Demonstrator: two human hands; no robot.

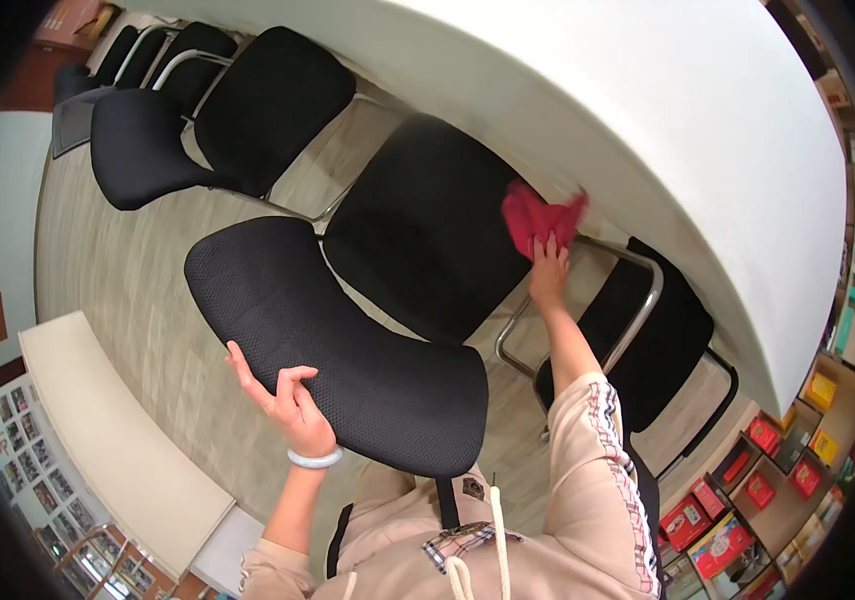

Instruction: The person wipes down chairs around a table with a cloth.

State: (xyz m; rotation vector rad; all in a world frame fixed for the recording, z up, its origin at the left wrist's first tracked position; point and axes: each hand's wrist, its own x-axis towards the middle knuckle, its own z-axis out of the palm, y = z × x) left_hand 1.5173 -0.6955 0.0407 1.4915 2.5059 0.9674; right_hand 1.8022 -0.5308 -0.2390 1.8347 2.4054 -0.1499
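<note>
A black chair stands in front of me, its mesh backrest (348,350) nearest my body and its dark seat (423,225) beyond. My left hand (293,405) rests at the backrest's lower left edge, fingers spread, a pale bracelet on the wrist. Stretched forward on the right, my right hand (550,268) has its fingers on a red cloth (536,215), which lies over the right edge of the seat. The cloth's far corner is blurred.
Past the seat runs a white curved table (688,120). More black chairs (273,110) stand at the upper left, another (648,340) at the right. Shelves with red and yellow boxes (718,545) fill the lower right; a cream counter (118,440) is at the left.
</note>
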